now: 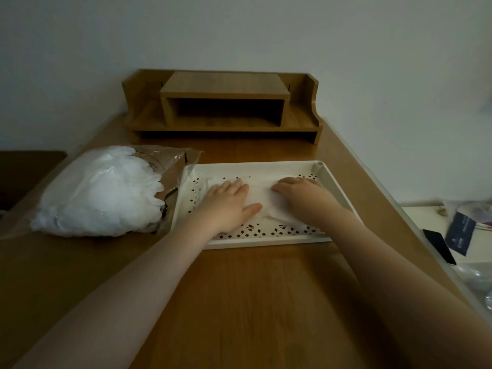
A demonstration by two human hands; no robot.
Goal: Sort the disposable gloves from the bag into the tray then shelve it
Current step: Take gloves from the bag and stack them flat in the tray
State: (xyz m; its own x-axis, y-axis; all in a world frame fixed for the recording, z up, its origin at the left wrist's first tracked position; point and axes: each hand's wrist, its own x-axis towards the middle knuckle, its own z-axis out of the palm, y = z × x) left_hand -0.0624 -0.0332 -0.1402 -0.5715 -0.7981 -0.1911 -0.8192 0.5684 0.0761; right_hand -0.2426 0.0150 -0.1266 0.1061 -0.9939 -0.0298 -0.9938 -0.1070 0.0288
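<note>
Where the wooden worktop [253, 288] reaches its left side, a clear plastic bag [170, 166] is seen lying, stuffed with white disposable gloves [101, 193] and touching the left wall of the tray [266, 242]. Just right of the bag, a white perforated tray is set flat on the worktop, its long side turned toward the person. Inside it, a thin whitish glove [262, 201] is spread on the tray floor. The left hand [229, 203] is laid palm-down on the glove's left part, its fingers straight and slightly spread, nothing being gripped. The right hand [303, 194] is pressed flat on the glove's right part, fingers extended toward the left and held close together. Behind the tray, against the wall, a wooden desk shelf [223, 107] with an open middle compartment is stood. At the far right, beyond the worktop's edge, a dark phone [439, 246] and a dark blue packet [462, 233] are seen on a pale surface.
</note>
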